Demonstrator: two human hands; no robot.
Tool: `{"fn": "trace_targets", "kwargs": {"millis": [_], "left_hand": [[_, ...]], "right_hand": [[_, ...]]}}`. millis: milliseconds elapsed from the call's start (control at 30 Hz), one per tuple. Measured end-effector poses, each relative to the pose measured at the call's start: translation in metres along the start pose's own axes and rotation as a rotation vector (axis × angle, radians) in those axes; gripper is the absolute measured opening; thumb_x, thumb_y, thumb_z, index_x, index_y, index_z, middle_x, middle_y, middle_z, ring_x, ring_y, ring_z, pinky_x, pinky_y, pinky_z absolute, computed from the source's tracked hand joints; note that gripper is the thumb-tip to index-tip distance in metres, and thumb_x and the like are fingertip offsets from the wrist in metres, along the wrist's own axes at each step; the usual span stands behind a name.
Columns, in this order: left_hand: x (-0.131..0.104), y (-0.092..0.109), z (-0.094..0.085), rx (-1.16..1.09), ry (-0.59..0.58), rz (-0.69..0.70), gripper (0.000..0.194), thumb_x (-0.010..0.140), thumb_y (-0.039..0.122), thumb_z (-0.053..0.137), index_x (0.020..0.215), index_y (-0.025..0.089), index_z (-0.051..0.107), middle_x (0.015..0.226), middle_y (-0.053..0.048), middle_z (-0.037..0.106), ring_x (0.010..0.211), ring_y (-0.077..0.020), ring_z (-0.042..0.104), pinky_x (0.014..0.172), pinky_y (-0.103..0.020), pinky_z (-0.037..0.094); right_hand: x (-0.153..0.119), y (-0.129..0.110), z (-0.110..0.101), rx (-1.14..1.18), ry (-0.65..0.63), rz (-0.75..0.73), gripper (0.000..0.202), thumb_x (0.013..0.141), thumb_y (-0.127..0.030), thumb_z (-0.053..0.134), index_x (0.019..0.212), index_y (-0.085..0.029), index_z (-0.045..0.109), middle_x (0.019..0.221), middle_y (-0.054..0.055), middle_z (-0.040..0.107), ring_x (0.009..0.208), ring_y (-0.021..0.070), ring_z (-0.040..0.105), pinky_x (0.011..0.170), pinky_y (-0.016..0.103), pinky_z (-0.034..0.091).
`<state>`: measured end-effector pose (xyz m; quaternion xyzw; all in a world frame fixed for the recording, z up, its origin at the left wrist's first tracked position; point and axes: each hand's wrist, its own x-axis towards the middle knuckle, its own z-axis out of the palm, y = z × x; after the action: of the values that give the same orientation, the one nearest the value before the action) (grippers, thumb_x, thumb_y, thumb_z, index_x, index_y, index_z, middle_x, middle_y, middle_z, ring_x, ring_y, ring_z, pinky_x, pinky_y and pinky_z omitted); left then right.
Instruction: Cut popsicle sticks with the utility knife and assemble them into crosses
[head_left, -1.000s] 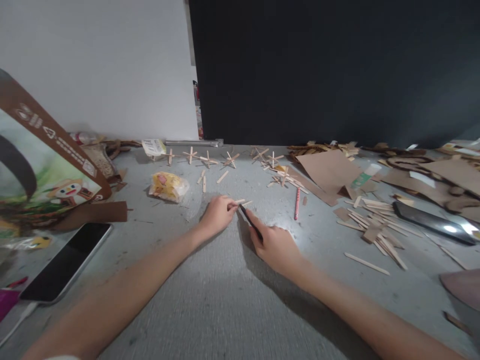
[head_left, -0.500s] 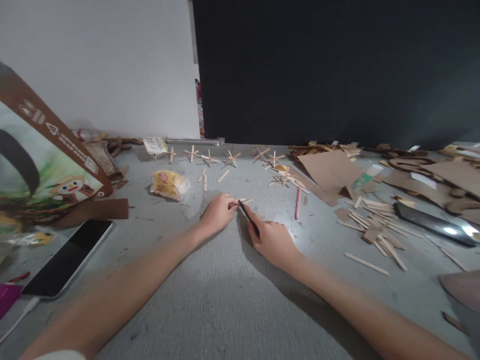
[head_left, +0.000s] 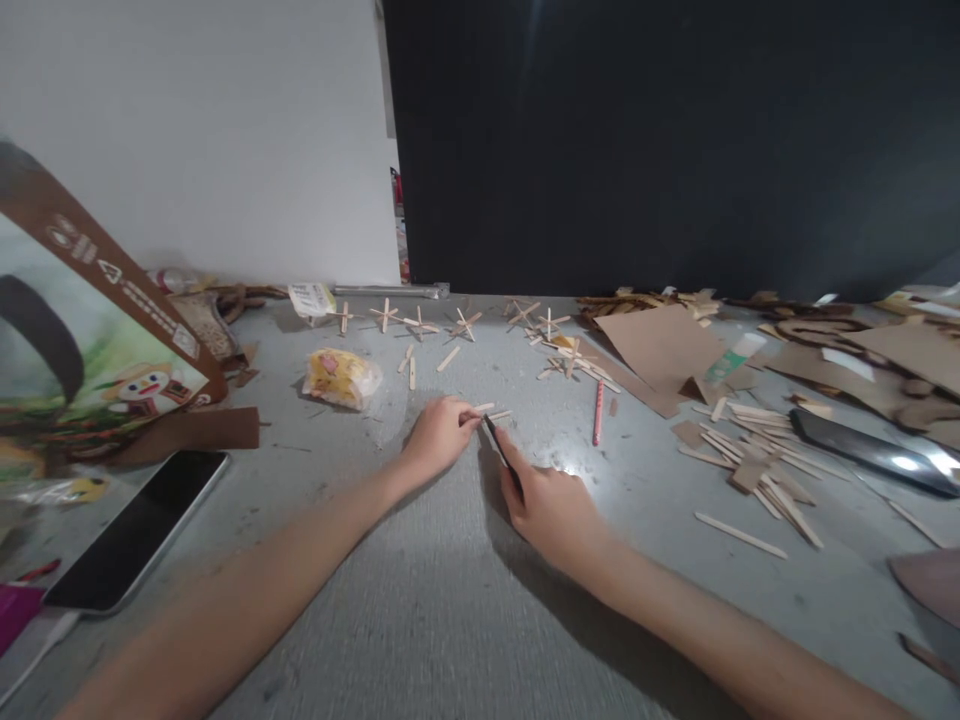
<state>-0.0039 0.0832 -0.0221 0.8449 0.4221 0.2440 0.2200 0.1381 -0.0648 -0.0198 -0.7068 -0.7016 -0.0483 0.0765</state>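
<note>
My left hand (head_left: 439,436) is closed near the middle of the grey table (head_left: 420,600), its fingertips pinching a small pale wooden stick (head_left: 485,407). Another short stick (head_left: 500,414) lies just right of those fingertips. My right hand (head_left: 551,505) is wrapped round a slim black tool (head_left: 501,446), index finger stretched along it. The tool's tip points up and left, close beside my left fingertips; whether it touches the wood is too small to tell. Beyond my hands lie loose short sticks (head_left: 448,359) and several crossed-stick pieces (head_left: 466,323).
A yellow packet (head_left: 343,378) lies behind my left hand. At left are a phone (head_left: 139,530) and a printed bag (head_left: 112,330). At right are a red patterned stick (head_left: 598,412), a stick pile (head_left: 772,460), cardboard (head_left: 660,345), a glue stick (head_left: 735,358) and a dark device (head_left: 870,450).
The whole view has shifted slightly, so things sit a little lower. The black tool's tip is a little farther from my left fingertips, and more of the small sticks shows.
</note>
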Motion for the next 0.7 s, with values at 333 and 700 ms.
{"fn": "trace_targets", "kwargs": {"millis": [333, 700], "left_hand": [[0.005, -0.006, 0.003, 0.053, 0.017, 0.027, 0.018, 0.096, 0.018, 0.067, 0.091, 0.019, 0.084, 0.088, -0.008, 0.074, 0.085, -0.0209, 0.069, 0.083, -0.032, 0.052], [0.002, -0.004, 0.003, 0.069, 0.055, 0.017, 0.017, 0.096, 0.018, 0.068, 0.098, 0.019, 0.084, 0.094, -0.010, 0.078, 0.086, -0.0225, 0.070, 0.084, -0.033, 0.053]], "right_hand": [[0.008, 0.003, 0.003, -0.015, 0.037, -0.011, 0.060, 0.105, -0.027, 0.043, 0.164, -0.018, 0.042, 0.070, 0.007, 0.076, 0.050, 0.0167, 0.064, 0.053, 0.024, 0.033], [0.011, 0.006, -0.005, -0.001, -0.020, -0.023, 0.060, 0.105, -0.027, 0.040, 0.165, -0.021, 0.040, 0.079, 0.009, 0.080, 0.060, 0.0199, 0.070, 0.056, 0.028, 0.032]]}}
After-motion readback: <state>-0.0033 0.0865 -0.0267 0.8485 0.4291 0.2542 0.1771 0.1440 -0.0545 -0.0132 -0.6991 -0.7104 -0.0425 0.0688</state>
